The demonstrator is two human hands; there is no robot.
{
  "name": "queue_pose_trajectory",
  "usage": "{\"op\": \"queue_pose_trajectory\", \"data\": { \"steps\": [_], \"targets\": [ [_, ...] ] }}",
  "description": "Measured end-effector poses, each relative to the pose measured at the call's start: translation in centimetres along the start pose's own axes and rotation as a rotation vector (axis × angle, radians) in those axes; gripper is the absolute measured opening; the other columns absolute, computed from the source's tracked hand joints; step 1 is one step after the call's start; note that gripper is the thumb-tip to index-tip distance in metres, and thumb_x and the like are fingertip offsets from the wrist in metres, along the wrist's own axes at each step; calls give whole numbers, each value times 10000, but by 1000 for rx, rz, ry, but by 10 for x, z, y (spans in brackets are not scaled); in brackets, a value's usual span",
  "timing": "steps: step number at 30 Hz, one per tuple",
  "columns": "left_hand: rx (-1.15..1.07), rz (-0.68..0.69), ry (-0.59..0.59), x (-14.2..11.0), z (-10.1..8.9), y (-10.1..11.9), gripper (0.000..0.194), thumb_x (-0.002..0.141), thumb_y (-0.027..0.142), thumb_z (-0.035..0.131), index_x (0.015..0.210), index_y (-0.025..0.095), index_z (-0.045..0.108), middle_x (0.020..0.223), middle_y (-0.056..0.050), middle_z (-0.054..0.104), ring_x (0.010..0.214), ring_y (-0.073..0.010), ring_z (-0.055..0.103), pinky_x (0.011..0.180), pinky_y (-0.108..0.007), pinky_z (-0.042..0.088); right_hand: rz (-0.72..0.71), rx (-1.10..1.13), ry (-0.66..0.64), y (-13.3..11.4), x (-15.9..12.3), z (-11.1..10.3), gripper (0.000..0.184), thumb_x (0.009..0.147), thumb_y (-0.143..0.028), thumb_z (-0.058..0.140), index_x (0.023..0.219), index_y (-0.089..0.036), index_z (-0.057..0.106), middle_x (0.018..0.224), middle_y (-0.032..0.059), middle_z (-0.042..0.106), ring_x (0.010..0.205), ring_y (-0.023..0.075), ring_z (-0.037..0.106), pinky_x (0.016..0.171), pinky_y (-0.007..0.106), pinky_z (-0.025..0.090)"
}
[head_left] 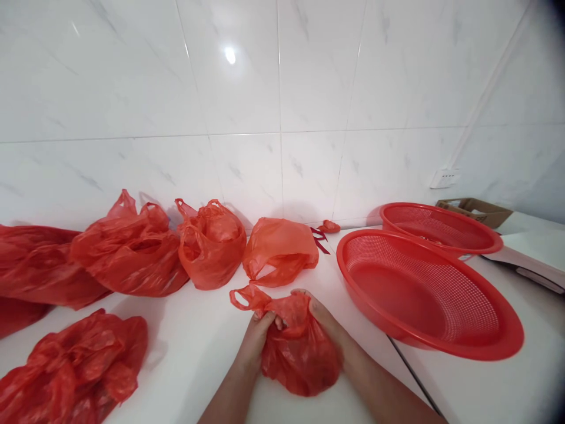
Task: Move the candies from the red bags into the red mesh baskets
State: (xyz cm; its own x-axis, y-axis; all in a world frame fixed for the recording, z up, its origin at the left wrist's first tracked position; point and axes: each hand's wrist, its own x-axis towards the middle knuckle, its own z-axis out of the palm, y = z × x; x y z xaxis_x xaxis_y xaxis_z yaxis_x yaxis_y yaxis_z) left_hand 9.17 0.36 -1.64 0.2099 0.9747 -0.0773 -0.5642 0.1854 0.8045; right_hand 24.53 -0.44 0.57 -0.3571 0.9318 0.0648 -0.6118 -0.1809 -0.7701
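Observation:
A small red plastic bag (302, 365) with something dark inside bulges between my forearms, low over the white table. My left hand (263, 330) is closed on the bag's gathered top, with one loop handle sticking out to the left of it. At the bag's right side, my right hand (320, 315) curls round the upper edge, its fingers partly hidden behind the plastic. Just beyond my hands lies another red bag (282, 247), puffed and lighter in colour. I cannot make out what the held bag contains.
Filled red bags (212, 244) line the tiled wall to the left, and a crumpled red bag (83, 365) lies at the front left. Two red perforated baskets (397, 294) stand at the right, before a cardboard box (481, 212). A dark seam (415, 377) crosses the table.

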Motion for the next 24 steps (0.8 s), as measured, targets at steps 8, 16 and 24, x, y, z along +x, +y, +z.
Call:
{"op": "queue_pose_trajectory", "data": {
  "steps": [8,16,24],
  "targets": [
    [-239,-30,133,2,-2,12,303,702,262,733,965,195,597,863,-18,696,656,-143,639,665,-270,497,115,-229,-55,15,5,-3,353,635,-256,772,959,-167,663,910,42,678,880,219,617,854,365,439],
    [-210,-108,89,3,-3,11,355,765,351,671,1069,211,550,622,51,568,493,-72,507,488,-186,420,241,322,152,7,12,-25,243,779,-395,624,663,-186,579,711,11,629,733,159,613,751,305,466],
    [-132,-143,-58,1,4,1,388,832,532,520,837,153,601,443,64,402,380,-60,351,401,-173,272,137,78,42,10,7,-13,540,764,-707,485,578,-201,488,432,-53,357,433,101,374,510,253,375]
  ]
}}
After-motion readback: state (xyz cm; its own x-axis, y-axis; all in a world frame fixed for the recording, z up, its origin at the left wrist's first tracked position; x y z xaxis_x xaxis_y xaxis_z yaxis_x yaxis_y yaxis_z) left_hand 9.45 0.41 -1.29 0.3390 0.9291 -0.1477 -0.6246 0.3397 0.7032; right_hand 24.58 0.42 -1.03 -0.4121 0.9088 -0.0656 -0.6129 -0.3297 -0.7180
